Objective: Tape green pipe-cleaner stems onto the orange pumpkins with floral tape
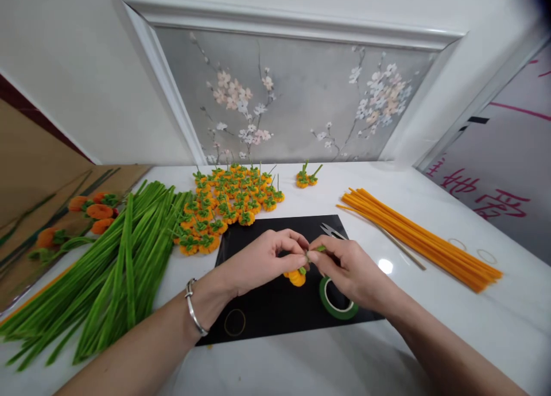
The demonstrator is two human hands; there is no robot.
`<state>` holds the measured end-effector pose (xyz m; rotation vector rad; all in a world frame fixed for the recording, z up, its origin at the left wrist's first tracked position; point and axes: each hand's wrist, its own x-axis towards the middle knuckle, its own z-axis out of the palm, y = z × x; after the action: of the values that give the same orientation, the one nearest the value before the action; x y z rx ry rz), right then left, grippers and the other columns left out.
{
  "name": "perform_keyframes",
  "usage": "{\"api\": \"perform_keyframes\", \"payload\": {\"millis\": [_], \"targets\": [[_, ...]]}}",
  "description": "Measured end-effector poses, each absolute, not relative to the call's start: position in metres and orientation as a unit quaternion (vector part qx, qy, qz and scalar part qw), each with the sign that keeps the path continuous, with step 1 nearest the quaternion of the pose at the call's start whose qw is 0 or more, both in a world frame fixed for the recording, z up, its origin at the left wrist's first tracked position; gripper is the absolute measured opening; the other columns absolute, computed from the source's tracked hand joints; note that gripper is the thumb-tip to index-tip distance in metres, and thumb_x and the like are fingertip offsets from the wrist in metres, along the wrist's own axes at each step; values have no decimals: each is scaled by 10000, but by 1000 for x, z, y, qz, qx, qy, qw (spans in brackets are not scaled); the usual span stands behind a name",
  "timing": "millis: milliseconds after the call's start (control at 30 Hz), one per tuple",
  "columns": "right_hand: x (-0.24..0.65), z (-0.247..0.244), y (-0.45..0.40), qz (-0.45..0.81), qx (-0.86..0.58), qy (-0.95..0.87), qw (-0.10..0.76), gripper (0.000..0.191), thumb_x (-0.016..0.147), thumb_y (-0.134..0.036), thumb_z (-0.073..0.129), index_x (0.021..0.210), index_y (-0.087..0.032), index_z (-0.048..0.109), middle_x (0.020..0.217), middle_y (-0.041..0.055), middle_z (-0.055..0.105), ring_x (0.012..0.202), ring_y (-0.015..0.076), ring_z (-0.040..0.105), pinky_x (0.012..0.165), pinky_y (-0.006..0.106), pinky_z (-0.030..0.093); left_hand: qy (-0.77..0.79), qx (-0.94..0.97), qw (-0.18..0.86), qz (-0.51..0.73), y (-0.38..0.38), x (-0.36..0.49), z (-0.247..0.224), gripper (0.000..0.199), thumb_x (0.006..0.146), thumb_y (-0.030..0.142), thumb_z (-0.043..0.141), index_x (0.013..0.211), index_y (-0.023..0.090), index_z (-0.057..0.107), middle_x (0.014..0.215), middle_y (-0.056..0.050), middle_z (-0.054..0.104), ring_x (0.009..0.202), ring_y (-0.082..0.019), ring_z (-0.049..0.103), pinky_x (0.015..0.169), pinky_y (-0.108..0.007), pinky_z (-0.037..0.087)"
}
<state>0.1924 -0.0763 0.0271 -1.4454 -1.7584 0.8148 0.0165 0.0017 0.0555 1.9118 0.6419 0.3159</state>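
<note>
Above a black mat (267, 304), my left hand (262, 261) and my right hand (346, 270) meet, fingertips pinched together. A small orange pumpkin-like piece (297, 277) with green on top hangs just below the left fingertips. My right thumb and index finger pinch a short green piece (321, 248) close to the left fingertips. The exact join between the two is hidden by the fingers. Under my right hand lies a roll of green tape (336, 311), partly covered. Scissors (331, 232) show behind the right hand, their blades pointing away and their handles hidden.
Many green fuzzy stems (129, 258) lie at the left. Finished orange pieces (232, 195) cluster behind the mat, with two more (306, 178) apart. Orange fuzzy stems (417, 238) and a thin stick (402, 248) lie right. Darker orange pieces (100, 211) sit far left.
</note>
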Motion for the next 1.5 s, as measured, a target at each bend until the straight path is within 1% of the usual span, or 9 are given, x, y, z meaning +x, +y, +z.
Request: {"api": "perform_keyframes", "payload": {"millis": [200, 400, 567, 700, 867, 967, 1200, 1333, 1500], "targets": [[189, 29, -74, 320, -568, -659, 374, 296, 908, -327, 444, 646, -190, 465, 562, -37, 472, 513, 95, 391, 497, 228, 315, 275, 797, 514, 157, 0, 15, 54, 134, 743, 201, 602, 642, 160, 679, 1061, -44, 561, 921, -169, 583, 765, -274, 446], [194, 33, -75, 400, -534, -650, 365, 216, 877, -318, 504, 730, -172, 563, 602, -29, 496, 541, 93, 391, 502, 221, 317, 272, 703, 635, 167, -1, 18, 50, 126, 732, 208, 652, 622, 146, 661, 1037, -59, 569, 972, -169, 555, 837, -287, 424], [203, 39, -76, 476, -482, -635, 370, 208, 864, -302, 525, 730, -152, 579, 616, -34, 463, 545, 78, 357, 481, 205, 285, 254, 579, 764, 131, -2, 17, 47, 164, 728, 253, 696, 643, 118, 656, 1024, -61, 564, 753, -96, 520, 636, -232, 403], [203, 38, -76, 452, -492, -640, 379, 234, 866, -314, 516, 712, -151, 581, 600, -33, 446, 542, 83, 352, 474, 206, 280, 254, 557, 782, 117, -2, 17, 47, 137, 735, 233, 692, 677, 113, 661, 1040, -54, 554, 675, -59, 483, 574, -209, 371], [198, 34, -75, 388, -538, -645, 379, 280, 866, -310, 497, 624, -170, 497, 557, -34, 444, 514, 86, 354, 469, 213, 277, 268, 615, 724, 162, -2, 19, 49, 79, 707, 157, 682, 639, 125, 659, 1066, -62, 545, 905, -137, 540, 761, -255, 428], [193, 33, -76, 332, -557, -652, 393, 301, 860, -294, 491, 590, -187, 415, 538, -45, 381, 507, 88, 316, 465, 219, 260, 286, 668, 660, 189, -4, 20, 51, 94, 716, 156, 658, 626, 131, 646, 1073, -64, 540, 959, -167, 551, 849, -303, 425], [183, 32, -81, 261, -604, -640, 397, 257, 855, -290, 473, 619, -190, 469, 518, -44, 367, 466, 90, 300, 443, 234, 244, 306, 778, 490, 247, -13, 22, 53, 140, 762, 169, 589, 625, 139, 592, 1133, -71, 513, 928, -170, 579, 715, -267, 480], [181, 35, -82, 292, -614, -605, 414, 296, 851, -300, 467, 580, -191, 421, 524, -41, 340, 484, 93, 294, 443, 234, 239, 302, 826, 377, 290, -18, 24, 54, 165, 776, 125, 549, 614, 154, 539, 1101, -65, 519, 983, -173, 555, 772, -272, 481], [186, 43, -83, 409, -565, -589, 409, 222, 859, -344, 486, 731, -172, 543, 578, -42, 369, 524, 94, 310, 454, 217, 258, 301, 858, 281, 308, -21, 26, 54, 171, 783, 70, 515, 638, 162, 522, 1074, -74, 512, 1014, -181, 539, 852, -308, 474]]}}
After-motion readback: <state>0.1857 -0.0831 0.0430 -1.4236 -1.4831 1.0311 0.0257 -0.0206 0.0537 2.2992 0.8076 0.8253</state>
